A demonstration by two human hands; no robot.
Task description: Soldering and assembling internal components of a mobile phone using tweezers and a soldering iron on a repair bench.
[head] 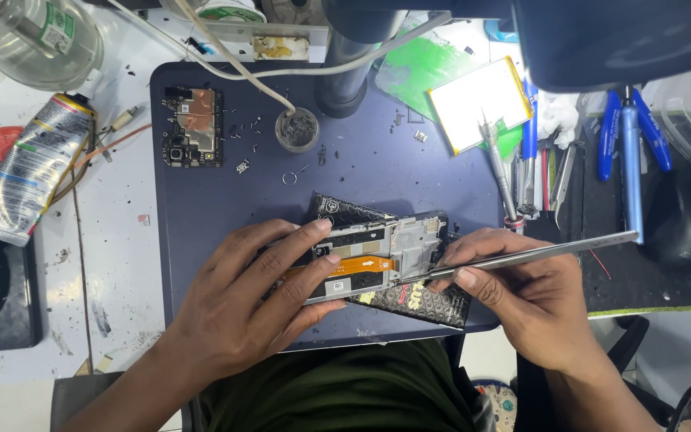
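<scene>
Head view: opened phone [377, 260] at mat [201, 208] centre, 6 o'clock edge. Left hand [253, 300] at 8 o'clock, fingers curled, gripping phone. Right hand [521, 296] at 4 o'clock, fingers pinching tweezers [537, 254], tip on phone. Circuit board [193, 126] at 11 o'clock.

left hand [253, 300] covers the near side of the opened phone [381, 260]; the clear bottle [29, 36] is cropped at the top-left edge; screws on the mat [201, 208] too small to distinguish.
</scene>
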